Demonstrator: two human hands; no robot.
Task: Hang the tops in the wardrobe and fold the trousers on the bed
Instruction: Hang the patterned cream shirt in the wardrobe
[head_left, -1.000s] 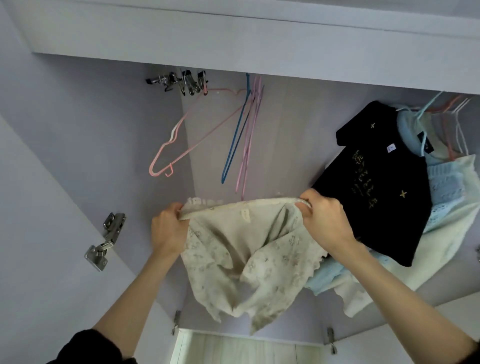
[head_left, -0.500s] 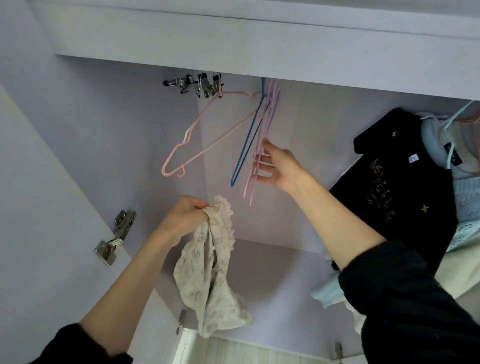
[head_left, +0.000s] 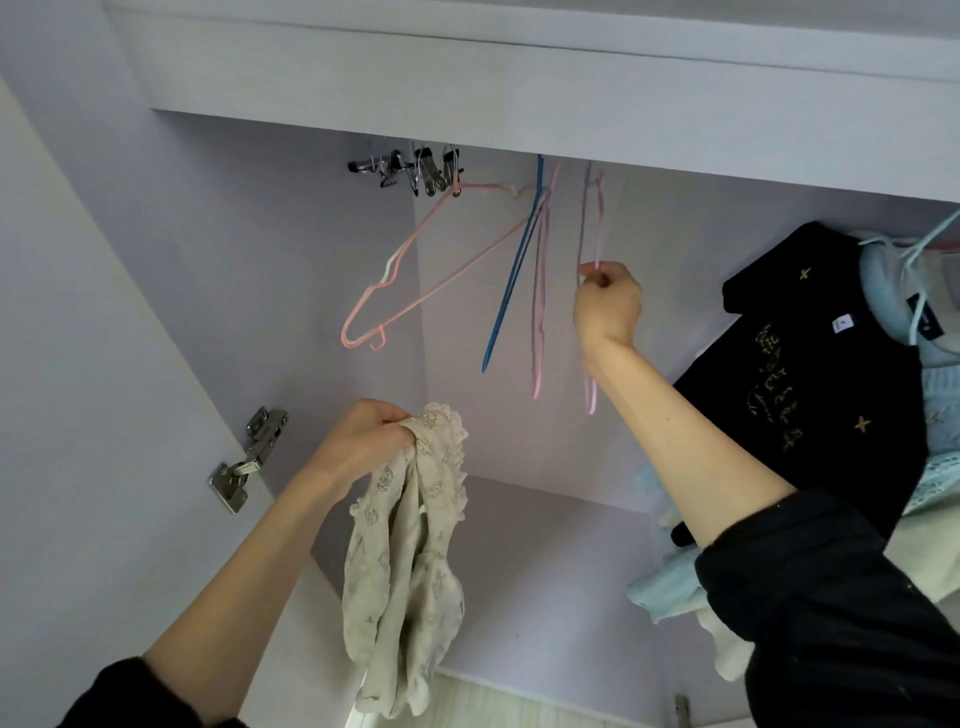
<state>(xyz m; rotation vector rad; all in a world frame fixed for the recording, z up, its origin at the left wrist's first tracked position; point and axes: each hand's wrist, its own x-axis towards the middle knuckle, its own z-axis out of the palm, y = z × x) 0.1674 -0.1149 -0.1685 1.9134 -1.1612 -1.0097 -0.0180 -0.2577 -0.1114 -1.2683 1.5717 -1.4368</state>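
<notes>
Inside an open wardrobe (head_left: 519, 322) with pale lilac walls, seen from below, a person reaches upward with both arms. Their left hand (head_left: 363, 441) is clenched around the gathered neckline of a cream top (head_left: 410, 566) with a small printed pattern and a frilled edge; the garment hangs limp from that fist, bunched and dangling toward the wardrobe floor. Their right hand (head_left: 608, 306) is raised higher, fingers curled and pinching the wire of a lilac hanger (head_left: 591, 374), which hangs edge-on from under the top shelf and extends down past the wrist. Just to the left of it hang a pink hanger (head_left: 539, 312) and a blue hanger (head_left: 511, 280), both also edge-on. Further left, a pink and white hanger (head_left: 415, 270) is turned sideways, next to a cluster of metal clips (head_left: 415, 169). On the right side, a black top (head_left: 826, 364) with gold lettering and small gold stars already hangs, with light blue knitwear (head_left: 940, 384) and other pale garments behind it. A metal hinge (head_left: 249, 452) is fixed to the left panel. Both forearms are bare, with dark sleeves pushed up.
</notes>
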